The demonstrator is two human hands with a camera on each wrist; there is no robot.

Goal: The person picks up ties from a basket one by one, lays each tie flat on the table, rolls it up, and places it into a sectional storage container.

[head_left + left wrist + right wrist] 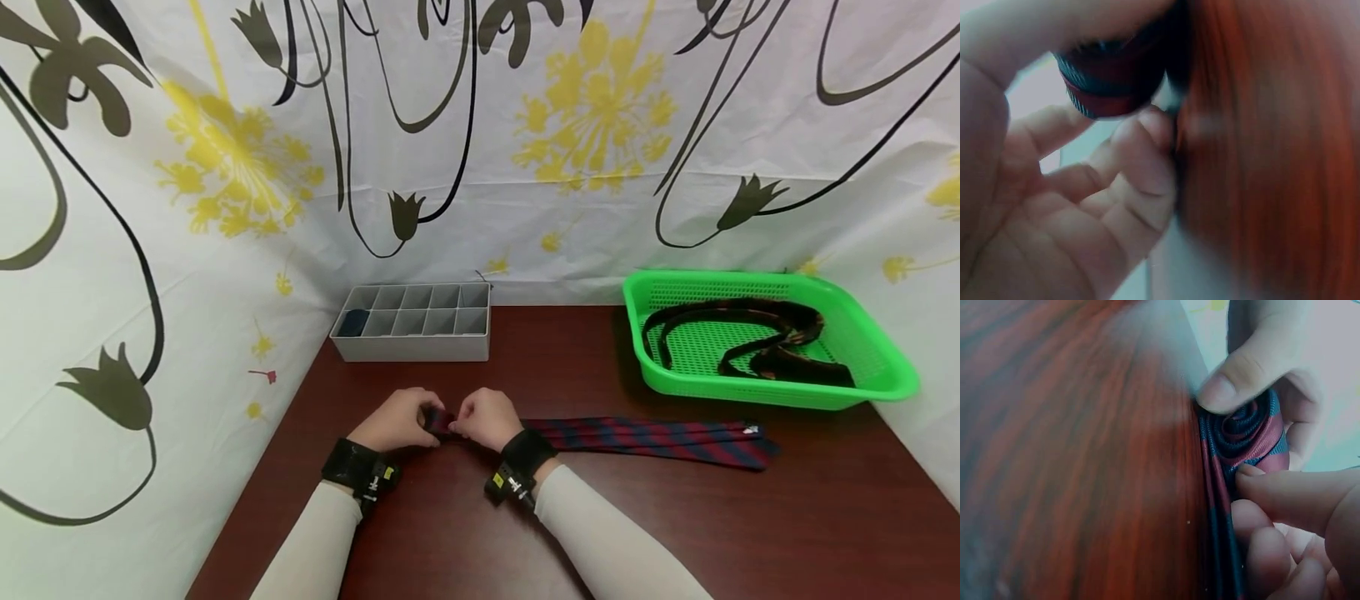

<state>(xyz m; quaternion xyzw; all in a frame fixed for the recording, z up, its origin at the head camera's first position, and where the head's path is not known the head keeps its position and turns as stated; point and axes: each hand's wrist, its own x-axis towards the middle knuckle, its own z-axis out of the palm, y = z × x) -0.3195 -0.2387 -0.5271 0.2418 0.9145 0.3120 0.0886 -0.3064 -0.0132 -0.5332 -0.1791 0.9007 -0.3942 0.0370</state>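
Both hands meet at the near middle of the surface (pixel 465 533): the left hand (pixel 396 421) and right hand (pixel 487 419) pinch the rolled end of a striped tie (pixel 652 438) (red and navy) between curled fingertips. Its unrolled length trails away to the right hand's right, toward a green basket (pixel 885 379).

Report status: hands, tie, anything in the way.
Left hand and right hand pinch the rolled end of the striped tie. Rest lies flat on the table. Nothing in the way.
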